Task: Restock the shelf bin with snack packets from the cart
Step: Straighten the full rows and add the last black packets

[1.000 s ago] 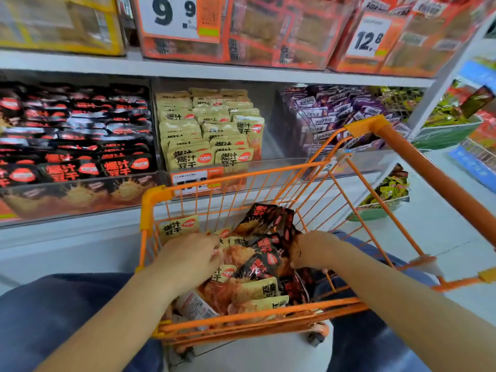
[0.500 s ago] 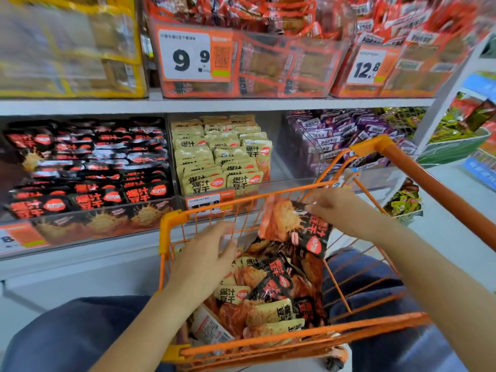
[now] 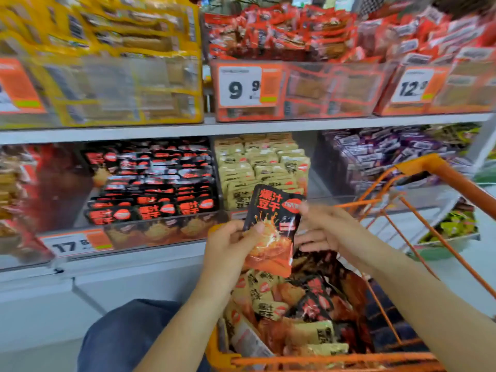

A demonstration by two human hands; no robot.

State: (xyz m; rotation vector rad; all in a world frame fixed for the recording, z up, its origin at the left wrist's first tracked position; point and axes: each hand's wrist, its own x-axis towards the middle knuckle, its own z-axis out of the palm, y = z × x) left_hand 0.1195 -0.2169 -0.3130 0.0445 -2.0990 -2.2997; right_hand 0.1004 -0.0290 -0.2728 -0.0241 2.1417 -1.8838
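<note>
Foil looking light and slippery, I am pinching the black snack packet (image 3: 271,229) at mid-frame by its left edge with my left hand (image 3: 230,244), my right hand (image 3: 322,229) touching its right edge with fingers loosely spread.

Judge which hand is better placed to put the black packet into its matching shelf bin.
Left. The left hand pinches the black packet at its lower edge and sits nearer the bin of black packets, up and to the left. The right hand touches only its far side.
</note>
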